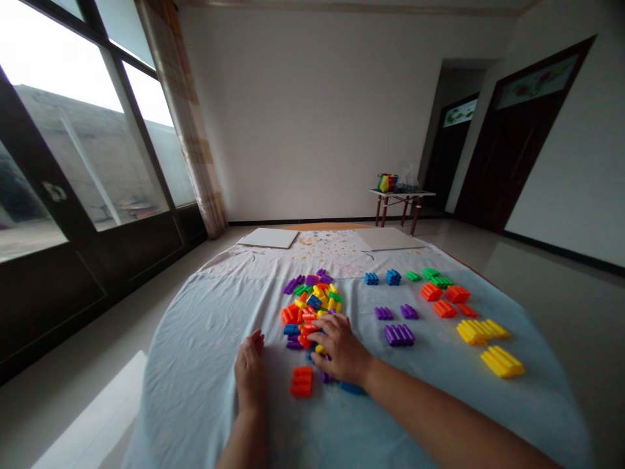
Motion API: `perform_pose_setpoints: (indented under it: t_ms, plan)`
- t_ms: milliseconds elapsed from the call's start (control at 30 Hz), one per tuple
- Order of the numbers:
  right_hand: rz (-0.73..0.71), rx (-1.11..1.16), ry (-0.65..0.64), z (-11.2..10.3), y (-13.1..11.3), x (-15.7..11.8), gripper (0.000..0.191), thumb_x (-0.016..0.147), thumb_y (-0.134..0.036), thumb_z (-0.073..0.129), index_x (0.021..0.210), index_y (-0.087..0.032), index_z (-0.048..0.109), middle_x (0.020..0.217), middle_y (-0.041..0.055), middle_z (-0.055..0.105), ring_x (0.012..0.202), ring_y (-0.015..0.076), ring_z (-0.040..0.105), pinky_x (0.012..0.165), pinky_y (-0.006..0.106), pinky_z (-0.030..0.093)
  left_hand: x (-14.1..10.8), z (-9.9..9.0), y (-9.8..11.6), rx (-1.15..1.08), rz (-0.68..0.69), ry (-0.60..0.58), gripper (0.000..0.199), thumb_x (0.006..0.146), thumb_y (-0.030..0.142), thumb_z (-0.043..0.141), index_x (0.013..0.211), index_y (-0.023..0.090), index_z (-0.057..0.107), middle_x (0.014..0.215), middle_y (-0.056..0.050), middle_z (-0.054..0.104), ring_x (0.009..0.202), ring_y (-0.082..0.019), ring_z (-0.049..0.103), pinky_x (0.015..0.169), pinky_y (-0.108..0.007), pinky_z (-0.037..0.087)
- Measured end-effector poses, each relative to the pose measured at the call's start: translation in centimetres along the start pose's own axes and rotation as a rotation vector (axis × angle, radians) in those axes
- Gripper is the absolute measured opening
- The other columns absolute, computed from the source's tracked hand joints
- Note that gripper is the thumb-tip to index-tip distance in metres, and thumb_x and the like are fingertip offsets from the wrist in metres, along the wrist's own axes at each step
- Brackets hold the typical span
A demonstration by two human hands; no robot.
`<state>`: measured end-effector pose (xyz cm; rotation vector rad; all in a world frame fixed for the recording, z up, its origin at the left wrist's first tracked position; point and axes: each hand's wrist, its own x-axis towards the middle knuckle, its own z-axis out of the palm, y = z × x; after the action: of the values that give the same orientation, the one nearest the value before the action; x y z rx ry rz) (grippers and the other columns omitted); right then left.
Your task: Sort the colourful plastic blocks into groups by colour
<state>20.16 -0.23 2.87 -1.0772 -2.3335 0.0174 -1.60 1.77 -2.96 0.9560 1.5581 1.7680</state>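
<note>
A mixed pile of plastic building blocks [319, 296], in orange, yellow, purple, blue and green, lies on the cloth. My right hand [339, 348] reaches over the near side of this pile, its fingers spread and touching orange and yellow blocks. Its palm hides part of the pile. To the left of the blocks, my left hand [250, 368] rests on its edge on the cloth. Its fingers are loosely bent and I see nothing in them. An orange joined block [301, 381] lies between my hands, and a blue piece [352, 388] is partly under my right wrist.
Sorted by colour on the right are purple blocks [399, 335], blue blocks [393, 277], green blocks [442, 281], orange blocks [444, 308] and yellow blocks [502, 361]. Two flat boards [269, 238] lie at the table's far end. Behind stands a small side table [405, 193].
</note>
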Motion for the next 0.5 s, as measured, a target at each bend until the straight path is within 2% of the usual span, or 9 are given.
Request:
perform_pose_setpoints:
  t_ms: [100,233,300,367,433,500]
  plan:
    - [0.081,-0.007,0.007,0.3,-1.1,1.8,0.035,0.08,-0.04,0.058,0.109,-0.022,0.061,0.111,0.0077,0.06,0.108,0.0241,0.046,0.098,0.043,0.029,-0.1,0.0,0.0,0.05,0.018,-0.018,0.058,0.081,0.058,0.029,0.1,0.014,0.061,0.1,-0.012,0.065,0.091,-0.022,0.061,0.09,-0.04,0.046]
    - [0.155,-0.071,-0.172,1.3,-2.2,3.5,0.035,0.074,-0.038,0.063,0.103,-0.019,0.063,0.1,0.0093,0.064,0.105,0.0281,0.049,0.094,0.048,0.032,-0.1,-0.2,0.5,0.159,0.041,-0.056,0.057,0.079,0.058,0.031,0.098,0.014,0.061,0.097,-0.012,0.064,0.093,-0.024,0.06,0.091,-0.04,0.044]
    - [0.153,-0.091,-0.198,1.4,-2.2,3.8,0.03,0.075,-0.033,0.06,0.101,-0.018,0.062,0.098,0.0092,0.065,0.104,0.028,0.051,0.094,0.049,0.033,0.0,-0.2,0.9,0.207,0.038,-0.064,0.056,0.076,0.058,0.035,0.097,0.014,0.062,0.096,-0.012,0.065,0.094,-0.026,0.059,0.092,-0.043,0.043]
    - [0.14,-0.1,-0.169,0.9,-2.2,3.7,0.03,0.075,-0.032,0.059,0.1,-0.017,0.061,0.098,0.0098,0.065,0.102,0.0277,0.052,0.094,0.049,0.034,0.2,-0.3,1.1,0.241,0.025,-0.065,0.055,0.073,0.057,0.039,0.097,0.014,0.062,0.097,-0.013,0.065,0.095,-0.028,0.059,0.092,-0.045,0.042]
    - [0.115,-0.102,-0.138,0.3,-2.4,3.3,0.036,0.073,-0.039,0.06,0.1,-0.015,0.06,0.097,0.0107,0.065,0.1,0.0277,0.054,0.091,0.047,0.037,0.5,-0.3,1.1,0.271,0.014,-0.06,0.052,0.07,0.054,0.043,0.099,0.015,0.062,0.098,-0.012,0.065,0.096,-0.029,0.059,0.09,-0.044,0.043]
    - [0.028,-0.096,-0.152,0.1,-3.1,2.7,0.046,0.069,-0.047,0.062,0.101,-0.013,0.059,0.096,0.0106,0.065,0.096,0.0269,0.055,0.087,0.044,0.042,0.8,-0.5,0.9,0.329,0.029,-0.036,0.049,0.071,0.054,0.043,0.096,0.017,0.063,0.093,-0.009,0.067,0.092,-0.027,0.061,0.085,-0.041,0.046]
